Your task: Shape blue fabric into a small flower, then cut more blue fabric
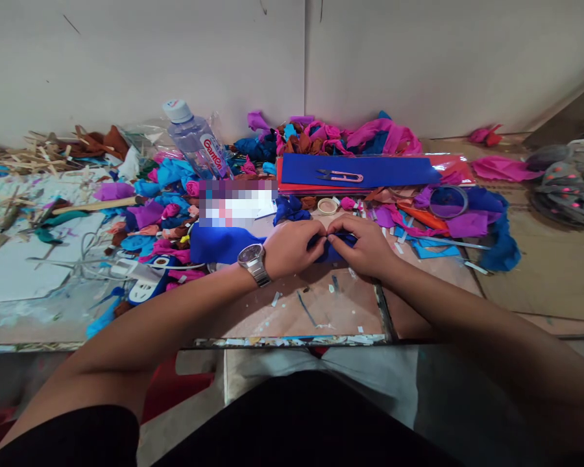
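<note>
My left hand [292,246], with a watch [254,263] on its wrist, pinches a strip of blue fabric [219,245]. Fingertips of my right hand [367,246] meet it from the other side and pinch the same strip. The fabric runs out to the left behind my left wrist, and part of it shows under my right fingers. What lies exactly between the fingertips is hidden. Beyond my hands, thread snips [340,176] rest on a flat blue sheet [394,170]. A cream ring, perhaps a tape roll [328,206], lies just past my fingers.
A tilted clear bottle [194,139] stands back left, beside crumpled coloured scraps [170,175]. Nearer are a power strip [148,280] with its cable and a stick [97,205]. At right lie a clear tape roll [448,202], more scraps and a dark dotted bundle [571,191].
</note>
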`<move>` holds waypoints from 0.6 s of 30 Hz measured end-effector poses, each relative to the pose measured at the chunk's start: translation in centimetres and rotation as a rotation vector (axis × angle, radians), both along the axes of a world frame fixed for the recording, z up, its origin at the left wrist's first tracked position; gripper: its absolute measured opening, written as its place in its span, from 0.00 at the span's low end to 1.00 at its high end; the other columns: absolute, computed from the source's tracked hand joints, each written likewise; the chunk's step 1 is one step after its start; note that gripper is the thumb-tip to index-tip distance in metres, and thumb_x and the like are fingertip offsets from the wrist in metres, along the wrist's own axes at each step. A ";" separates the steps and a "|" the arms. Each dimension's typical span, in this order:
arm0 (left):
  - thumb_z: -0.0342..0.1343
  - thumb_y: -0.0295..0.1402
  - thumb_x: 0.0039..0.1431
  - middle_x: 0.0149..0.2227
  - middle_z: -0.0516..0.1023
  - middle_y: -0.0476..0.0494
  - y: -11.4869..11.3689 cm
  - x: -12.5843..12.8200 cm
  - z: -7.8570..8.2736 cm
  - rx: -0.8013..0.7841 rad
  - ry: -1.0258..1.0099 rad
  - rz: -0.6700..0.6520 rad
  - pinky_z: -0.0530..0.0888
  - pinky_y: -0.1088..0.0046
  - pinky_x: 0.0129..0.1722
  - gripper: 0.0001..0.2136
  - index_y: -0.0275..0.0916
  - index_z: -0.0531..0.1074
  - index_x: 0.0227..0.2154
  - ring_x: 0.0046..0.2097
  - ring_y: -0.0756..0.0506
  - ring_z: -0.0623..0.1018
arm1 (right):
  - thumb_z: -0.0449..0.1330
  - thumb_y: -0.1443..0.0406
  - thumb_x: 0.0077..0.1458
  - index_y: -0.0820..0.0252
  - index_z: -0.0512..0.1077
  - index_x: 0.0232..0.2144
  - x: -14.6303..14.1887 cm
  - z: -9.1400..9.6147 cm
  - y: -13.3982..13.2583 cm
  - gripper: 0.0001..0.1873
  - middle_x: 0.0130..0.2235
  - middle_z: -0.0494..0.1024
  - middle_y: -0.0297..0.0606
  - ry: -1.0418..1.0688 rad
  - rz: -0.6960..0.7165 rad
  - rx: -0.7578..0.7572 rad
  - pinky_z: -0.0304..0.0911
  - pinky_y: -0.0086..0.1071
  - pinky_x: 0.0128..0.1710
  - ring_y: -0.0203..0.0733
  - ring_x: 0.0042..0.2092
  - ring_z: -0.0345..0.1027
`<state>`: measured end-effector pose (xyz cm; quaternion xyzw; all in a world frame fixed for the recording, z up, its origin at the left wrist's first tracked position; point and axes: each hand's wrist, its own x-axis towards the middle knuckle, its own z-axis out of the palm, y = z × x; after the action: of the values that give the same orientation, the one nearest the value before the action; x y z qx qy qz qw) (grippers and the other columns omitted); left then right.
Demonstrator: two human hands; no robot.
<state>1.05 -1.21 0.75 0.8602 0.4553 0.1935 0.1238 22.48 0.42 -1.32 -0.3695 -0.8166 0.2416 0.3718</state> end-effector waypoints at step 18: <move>0.55 0.38 0.67 0.38 0.86 0.45 1.6 -1.8 0.4 -0.083 -0.161 -0.020 0.72 0.68 0.41 0.11 0.38 0.81 0.40 0.38 0.45 0.81 | 0.63 0.63 0.61 0.56 0.78 0.39 0.9 -0.1 0.9 0.06 0.42 0.84 0.41 -0.017 -0.018 -0.002 0.67 0.41 0.47 0.49 0.44 0.77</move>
<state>-0.74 0.34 1.15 0.8406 0.4429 0.2416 0.1972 23.34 1.32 -1.42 -0.3795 -0.8161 0.2359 0.3665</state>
